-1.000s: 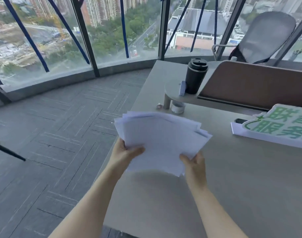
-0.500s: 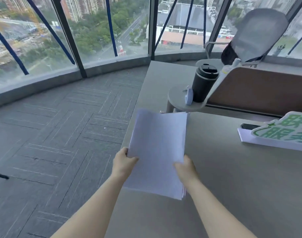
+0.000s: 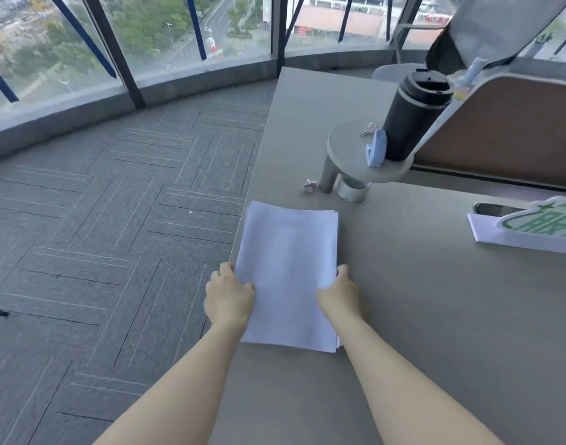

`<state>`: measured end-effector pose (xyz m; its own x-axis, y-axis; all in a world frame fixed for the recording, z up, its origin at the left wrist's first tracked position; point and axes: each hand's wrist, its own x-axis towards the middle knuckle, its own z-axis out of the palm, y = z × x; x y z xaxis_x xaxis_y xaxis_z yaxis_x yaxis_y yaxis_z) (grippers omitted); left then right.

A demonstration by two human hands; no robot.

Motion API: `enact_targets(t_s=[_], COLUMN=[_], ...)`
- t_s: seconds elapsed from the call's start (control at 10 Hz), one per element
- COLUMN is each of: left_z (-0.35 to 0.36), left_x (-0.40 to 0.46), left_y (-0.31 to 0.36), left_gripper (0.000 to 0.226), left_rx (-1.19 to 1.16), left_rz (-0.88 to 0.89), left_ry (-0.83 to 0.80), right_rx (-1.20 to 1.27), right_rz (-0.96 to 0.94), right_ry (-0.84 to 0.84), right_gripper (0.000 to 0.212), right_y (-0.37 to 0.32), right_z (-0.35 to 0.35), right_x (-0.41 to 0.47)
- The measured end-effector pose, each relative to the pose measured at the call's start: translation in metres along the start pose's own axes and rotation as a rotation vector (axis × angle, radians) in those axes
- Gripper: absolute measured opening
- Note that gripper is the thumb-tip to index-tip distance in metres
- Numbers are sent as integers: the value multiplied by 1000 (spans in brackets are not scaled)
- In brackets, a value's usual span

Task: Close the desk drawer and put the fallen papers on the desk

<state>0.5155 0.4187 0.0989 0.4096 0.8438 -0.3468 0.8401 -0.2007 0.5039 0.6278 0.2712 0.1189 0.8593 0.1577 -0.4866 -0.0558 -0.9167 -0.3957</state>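
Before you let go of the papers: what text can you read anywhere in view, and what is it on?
"服": large green character on the white sign at the desk's right edge; the rest of its lettering is cut off by the frame.
Papers: top sheet looks blank.
Black tumbler: no readable label.
Red marks on buildings outside the window: too blurred to read.

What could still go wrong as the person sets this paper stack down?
1. The stack lies right along the desk's left edge, its left side about flush with it; a nudge from the left hand on release could tip sheets back onto the floor.
2. The sheets are slightly fanned on the right side by the right hand, so loose ones may slide when it lets go.
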Motion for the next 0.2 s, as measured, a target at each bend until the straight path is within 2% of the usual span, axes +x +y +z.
enact_targets(t_s=[0.1,0.2], left_z=[-8,-8], left_x=[-2,-25], left_y=[2,-8], left_gripper=[60,55], left_rx=[9,-38], left_rz=[-23,53], left_ry=[31,87], right_rx=[-32,219], right_rz=[11,-17], right_ry=[42,69], right_gripper=[63,54], right_y=[5,29], right_z=[-6,-13], right_x=[0,-11])
